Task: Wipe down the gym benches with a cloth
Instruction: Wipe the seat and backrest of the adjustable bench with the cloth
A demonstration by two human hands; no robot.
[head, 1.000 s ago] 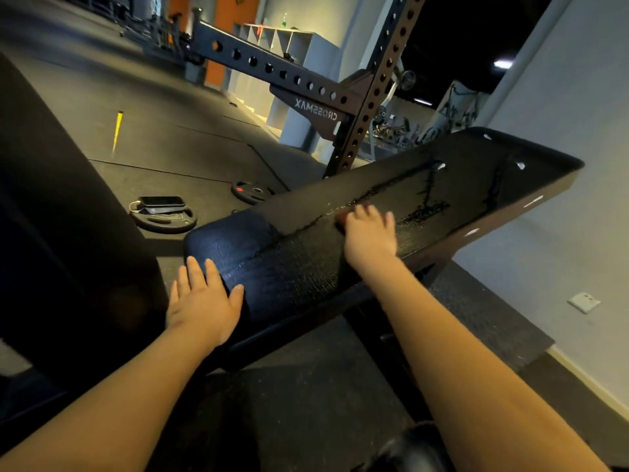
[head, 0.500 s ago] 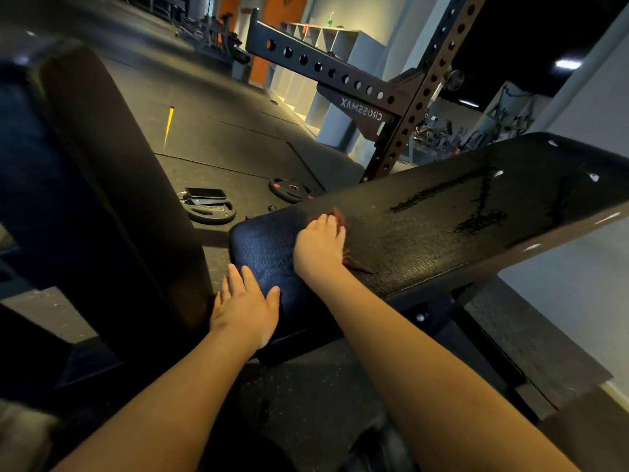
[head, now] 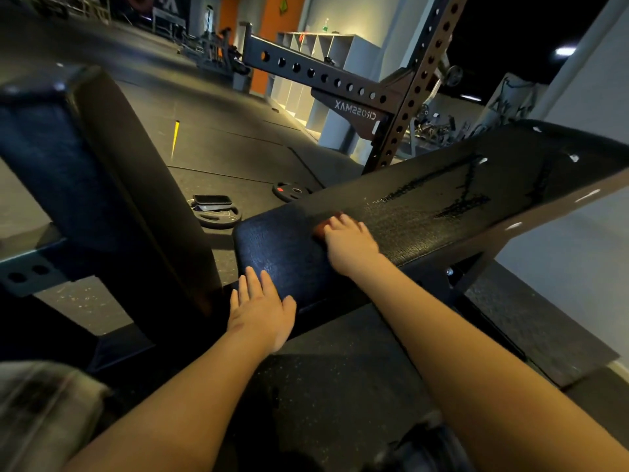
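Note:
A long black padded bench runs from the middle of the view up to the right, with wet streaks on its far half. My right hand presses a reddish cloth flat on the pad near its near end; only a corner of the cloth shows past my fingers. My left hand rests with straight fingers on the rounded near end of the pad and holds nothing.
A second dark padded bench stands close on the left. A phone lies on a weight plate on the floor, with another plate beyond. A perforated rack rises behind the bench. A wall runs along the right.
My right hand slid the cloth along the pad toward its near end, then back out a little. The left hand stayed on the bench end. The view shifted left.

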